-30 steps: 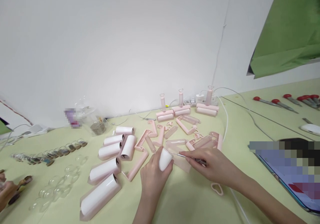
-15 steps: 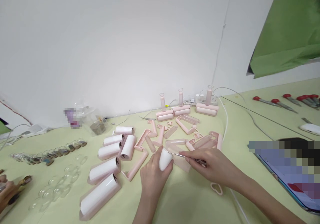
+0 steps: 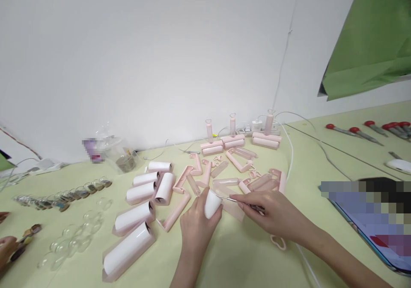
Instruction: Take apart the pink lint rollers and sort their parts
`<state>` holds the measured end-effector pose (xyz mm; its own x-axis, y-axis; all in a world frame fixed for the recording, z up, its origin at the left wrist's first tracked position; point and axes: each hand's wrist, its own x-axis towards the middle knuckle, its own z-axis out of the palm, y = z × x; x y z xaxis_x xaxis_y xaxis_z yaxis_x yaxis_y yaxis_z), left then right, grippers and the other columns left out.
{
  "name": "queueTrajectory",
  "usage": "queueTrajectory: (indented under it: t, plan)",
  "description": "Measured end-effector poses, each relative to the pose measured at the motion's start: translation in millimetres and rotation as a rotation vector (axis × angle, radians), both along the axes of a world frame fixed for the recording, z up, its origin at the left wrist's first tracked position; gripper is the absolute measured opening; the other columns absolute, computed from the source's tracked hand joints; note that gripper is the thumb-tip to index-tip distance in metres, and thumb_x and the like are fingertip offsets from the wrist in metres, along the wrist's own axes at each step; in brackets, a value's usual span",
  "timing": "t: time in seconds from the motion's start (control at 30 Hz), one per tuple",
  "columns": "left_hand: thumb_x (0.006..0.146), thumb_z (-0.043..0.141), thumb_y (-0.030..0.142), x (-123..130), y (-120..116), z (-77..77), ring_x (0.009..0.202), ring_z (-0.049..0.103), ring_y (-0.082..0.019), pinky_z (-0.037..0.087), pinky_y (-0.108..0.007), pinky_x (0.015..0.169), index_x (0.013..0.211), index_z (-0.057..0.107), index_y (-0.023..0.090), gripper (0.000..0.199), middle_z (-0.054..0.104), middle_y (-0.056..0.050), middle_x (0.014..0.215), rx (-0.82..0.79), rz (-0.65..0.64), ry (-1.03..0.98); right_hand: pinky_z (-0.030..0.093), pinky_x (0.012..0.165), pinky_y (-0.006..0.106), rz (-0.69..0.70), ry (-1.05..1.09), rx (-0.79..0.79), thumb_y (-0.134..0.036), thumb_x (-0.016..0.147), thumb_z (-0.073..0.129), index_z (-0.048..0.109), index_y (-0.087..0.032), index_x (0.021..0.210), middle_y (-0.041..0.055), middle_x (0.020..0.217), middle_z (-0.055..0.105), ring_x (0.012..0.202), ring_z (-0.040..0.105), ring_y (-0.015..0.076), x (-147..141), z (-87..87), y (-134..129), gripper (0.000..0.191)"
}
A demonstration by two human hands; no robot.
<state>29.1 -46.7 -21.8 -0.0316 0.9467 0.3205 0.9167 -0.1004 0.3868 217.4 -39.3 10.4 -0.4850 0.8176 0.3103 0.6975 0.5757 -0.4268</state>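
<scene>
My left hand (image 3: 196,223) is wrapped round a white paper lint roll (image 3: 212,205), which is tilted with its end up. In my right hand (image 3: 272,215) is a slim metal tool (image 3: 228,198), pinched between the fingers; its tip meets the roll's upper edge. Whether it is tweezers or a blade I cannot make out. Behind the hands lie pink roller frame parts (image 3: 205,174) and translucent pink handle tubes (image 3: 226,181). A pink heart-shaped loop (image 3: 278,242) sits just below my right wrist.
Several white rolls in pink covers (image 3: 128,249) lie at left. Upright lint rollers (image 3: 212,148) stand by the wall. Clear domes (image 3: 75,243) and another person's hand (image 3: 7,247) are far left. At right are a phone (image 3: 369,232), a white cable (image 3: 291,151) and red-ended tools (image 3: 355,130).
My hands, the roll and the metal tool hold nearly the same pose. The other person's hand at far left has shifted a little to the left.
</scene>
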Motion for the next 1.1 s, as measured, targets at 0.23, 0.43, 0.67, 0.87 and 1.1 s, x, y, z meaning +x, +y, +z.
queueTrajectory:
  t: [0.23,0.43,0.67,0.87,1.1]
  plan:
    - [0.075,0.056,0.035,-1,3,-6.1,0.075,0.065,-0.020,0.041,-0.022,0.053,0.116,0.053,0.025,0.042,0.069,-0.003,0.088,-0.007,-0.010,0.119,0.027,0.044,0.022,-0.011,-0.098,0.028,-0.019,0.084,0.038,0.066,-0.026,0.099,0.0004,0.058,0.066,0.047,0.053,0.0118,-1,-1.2,1,0.033]
    - [0.075,0.055,0.034,1,4,-4.3,0.078,0.065,-0.021,0.042,-0.024,0.055,0.117,0.052,0.025,0.043,0.069,-0.003,0.090,-0.067,-0.014,0.128,0.022,0.043,0.023,-0.034,-0.167,0.045,-0.017,0.082,0.038,0.067,-0.026,0.099,0.0002,0.055,0.065,0.045,0.052,0.0123,-3,-0.2,3,0.034]
    - [0.075,0.054,0.033,0,4,-3.6,0.081,0.064,-0.021,0.041,-0.022,0.056,0.118,0.051,0.024,0.044,0.069,-0.005,0.094,-0.073,0.002,0.108,0.024,0.044,0.021,-0.065,-0.142,0.011,-0.017,0.081,0.040,0.066,-0.029,0.101,-0.0008,0.058,0.066,0.048,0.055,0.0130,-5,-1.3,5,0.035]
    - [0.075,0.056,0.033,2,3,2.4,0.078,0.064,-0.021,0.040,-0.022,0.054,0.117,0.052,0.025,0.043,0.069,-0.004,0.088,-0.095,0.028,0.104,0.026,0.045,0.021,-0.110,-0.168,0.005,-0.018,0.081,0.038,0.067,-0.026,0.095,0.0007,0.061,0.067,0.051,0.058,0.0146,-3,-1.5,9,0.033]
    - [0.074,0.055,0.035,-1,5,2.1,0.090,0.061,-0.024,0.044,-0.027,0.063,0.119,0.045,0.023,0.048,0.065,-0.004,0.101,-0.068,0.052,-0.064,0.041,0.056,0.025,-0.265,0.245,-0.152,-0.034,0.085,0.038,0.059,-0.022,0.095,0.0017,0.073,0.064,0.065,0.058,0.0164,5,0.3,19,0.026]
